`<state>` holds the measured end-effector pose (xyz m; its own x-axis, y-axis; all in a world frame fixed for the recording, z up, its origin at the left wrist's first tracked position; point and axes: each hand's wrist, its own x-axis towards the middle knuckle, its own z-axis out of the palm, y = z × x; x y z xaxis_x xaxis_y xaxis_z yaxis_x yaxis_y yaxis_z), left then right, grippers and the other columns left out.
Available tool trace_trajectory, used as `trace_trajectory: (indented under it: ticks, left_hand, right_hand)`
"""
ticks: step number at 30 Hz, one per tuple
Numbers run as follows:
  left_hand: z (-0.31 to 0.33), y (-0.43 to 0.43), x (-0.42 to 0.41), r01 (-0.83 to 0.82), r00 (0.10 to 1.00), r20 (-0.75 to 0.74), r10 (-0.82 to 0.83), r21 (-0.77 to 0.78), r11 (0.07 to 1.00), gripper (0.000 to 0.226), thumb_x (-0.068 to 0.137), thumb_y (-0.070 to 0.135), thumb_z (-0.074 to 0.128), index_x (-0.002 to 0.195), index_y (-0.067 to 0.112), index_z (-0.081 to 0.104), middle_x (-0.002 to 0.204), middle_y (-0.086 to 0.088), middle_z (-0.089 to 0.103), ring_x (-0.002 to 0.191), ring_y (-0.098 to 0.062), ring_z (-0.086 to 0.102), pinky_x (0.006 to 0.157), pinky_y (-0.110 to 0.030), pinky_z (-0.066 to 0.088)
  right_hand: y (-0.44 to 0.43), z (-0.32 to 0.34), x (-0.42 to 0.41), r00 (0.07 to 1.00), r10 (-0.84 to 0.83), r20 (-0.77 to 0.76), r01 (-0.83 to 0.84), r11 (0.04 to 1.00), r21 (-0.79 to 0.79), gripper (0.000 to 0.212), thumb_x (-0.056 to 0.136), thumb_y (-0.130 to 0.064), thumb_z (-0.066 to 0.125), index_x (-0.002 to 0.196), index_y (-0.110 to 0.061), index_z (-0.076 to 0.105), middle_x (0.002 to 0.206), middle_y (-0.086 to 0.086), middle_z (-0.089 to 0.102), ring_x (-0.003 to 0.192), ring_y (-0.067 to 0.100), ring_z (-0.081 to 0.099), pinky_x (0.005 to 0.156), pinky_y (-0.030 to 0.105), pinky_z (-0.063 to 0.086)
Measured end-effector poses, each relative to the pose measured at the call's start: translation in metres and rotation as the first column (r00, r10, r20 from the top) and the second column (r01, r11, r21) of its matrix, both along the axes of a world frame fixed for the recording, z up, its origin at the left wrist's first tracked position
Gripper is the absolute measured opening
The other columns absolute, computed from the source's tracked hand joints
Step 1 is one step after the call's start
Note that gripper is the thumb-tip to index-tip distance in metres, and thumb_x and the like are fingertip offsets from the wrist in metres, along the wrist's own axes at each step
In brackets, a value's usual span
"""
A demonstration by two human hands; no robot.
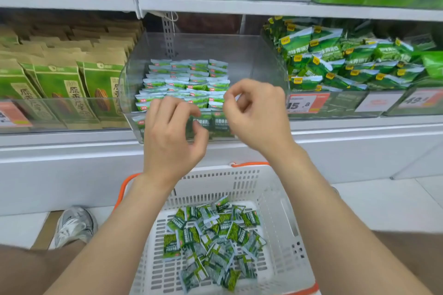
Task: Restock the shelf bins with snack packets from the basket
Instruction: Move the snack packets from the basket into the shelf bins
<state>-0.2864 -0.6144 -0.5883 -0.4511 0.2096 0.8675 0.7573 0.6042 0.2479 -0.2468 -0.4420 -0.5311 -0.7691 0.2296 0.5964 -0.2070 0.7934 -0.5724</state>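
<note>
Your left grip [172, 132] and right grip [257, 115] hang side by side, close but apart, each with fingers loosely curled and thumb near the forefinger; neither seems to pinch anything, so count both as empty. Just beyond them stands the clear bin [251, 55], its front wall right behind your knuckles. The rows of packets [187, 79] stand on edge, running back from your left grip. The stretch of bin beyond your right grip looks bare, which is likely where the next handful belongs. Straight below both grips and nearer your body, between your forearms, sits the white basket [282, 211]. The loose packets [213, 235] are heaped on its floor, facing every way with no shared long axis. The heap lies about midway under the two grips. The left hangs slightly lower, so it looks a shade nearer for the reach down. Off beyond your left grip stand brown-and-green bags [60, 84].
</note>
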Motion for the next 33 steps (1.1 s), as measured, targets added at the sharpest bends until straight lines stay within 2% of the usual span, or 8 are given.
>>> trace_trajectory:
  ticks: [3,6,9,13,18,22,27,33]
  left_hand:
    - [-0.039,0.002,0.012,0.082,0.996,0.041,-0.079,-0.073,0.994,0.004,0.083,0.002,0.059,0.085,0.003,0.063,0.082,-0.008,0.058,0.075,-0.032,0.054,0.065,-0.040,0.045]
    - [-0.095,-0.003,0.022,0.163,0.943,0.322,-0.089,-0.210,0.964,0.010,0.085,0.015,0.053,0.086,0.015,0.063,0.075,0.004,0.060,0.064,-0.024,0.056,0.052,-0.036,0.044]
    - [-0.147,-0.003,0.030,0.283,0.781,0.623,0.049,-0.423,0.861,0.021,0.087,0.030,0.042,0.084,0.029,0.063,0.078,0.008,0.066,0.070,-0.021,0.064,0.057,-0.036,0.053]
    - [-0.208,0.013,0.041,0.580,0.552,0.789,0.270,-0.596,0.556,0.022,0.096,0.027,0.046,0.100,0.032,0.067,0.097,0.006,0.071,0.088,-0.023,0.066,0.073,-0.041,0.059]
    - [-0.279,0.025,0.067,0.833,0.354,0.866,0.352,-0.463,0.302,0.054,0.103,0.015,0.050,0.153,0.034,0.040,0.141,-0.003,0.053,0.110,-0.027,0.060,0.079,-0.044,0.054]
    - [-0.299,0.033,0.081,0.811,0.500,0.773,0.390,-0.576,0.102,0.075,0.096,0.031,0.068,0.160,0.033,0.029,0.158,-0.004,0.034,0.139,-0.040,0.039,0.108,-0.054,0.042]
    - [-0.312,0.035,0.080,0.766,0.486,0.782,0.392,-0.596,0.240,0.068,0.094,0.033,0.073,0.153,0.029,0.040,0.147,-0.004,0.048,0.135,-0.035,0.039,0.109,-0.055,0.037]
    - [-0.280,0.033,0.053,0.647,-0.259,0.949,0.179,0.032,0.762,0.059,0.103,0.029,0.066,0.157,0.022,0.043,0.159,0.002,0.047,0.143,-0.020,0.048,0.116,-0.041,0.043]
  right_hand:
    - [-0.009,-0.035,0.020,0.974,0.126,0.189,-0.151,0.980,0.127,0.013,0.082,-0.034,0.059,0.073,-0.028,0.064,0.051,-0.012,0.054,0.056,0.013,0.054,0.062,0.033,0.052]
    - [-0.002,-0.086,0.025,0.827,0.111,0.551,-0.271,0.938,0.218,0.018,0.087,-0.035,0.057,0.081,-0.025,0.070,0.068,-0.007,0.064,0.073,0.021,0.062,0.066,0.035,0.054]
    - [0.011,-0.151,0.030,0.514,0.060,0.856,-0.355,0.923,0.149,0.016,0.087,-0.019,0.056,0.085,-0.016,0.072,0.086,0.006,0.072,0.084,0.029,0.067,0.074,0.043,0.060]
    - [0.021,-0.217,0.049,0.111,-0.009,0.994,-0.384,0.922,0.051,0.020,0.090,-0.010,0.055,0.072,-0.012,0.047,0.070,0.008,0.048,0.062,0.025,0.044,0.060,0.035,0.043]
    - [0.032,-0.253,0.062,0.047,0.032,0.998,-0.348,0.937,-0.013,0.025,0.094,-0.010,0.050,0.069,-0.012,0.045,0.069,0.009,0.044,0.060,0.025,0.040,0.059,0.038,0.040]
    - [0.046,-0.263,0.063,0.089,0.038,0.995,-0.263,0.965,-0.013,0.021,0.096,-0.008,0.047,0.088,-0.003,0.066,0.094,0.016,0.066,0.068,0.023,0.054,0.058,0.033,0.047]
    - [0.054,-0.267,0.065,0.107,0.057,0.993,-0.195,0.980,-0.035,0.027,0.098,-0.008,0.048,0.108,0.002,0.070,0.099,0.020,0.071,0.068,0.025,0.056,0.054,0.030,0.043]
    - [0.055,-0.256,0.065,0.205,0.160,0.966,-0.164,0.978,-0.128,0.035,0.097,0.001,0.050,0.117,-0.015,0.074,0.131,0.008,0.065,0.088,0.020,0.065,0.067,0.028,0.048]
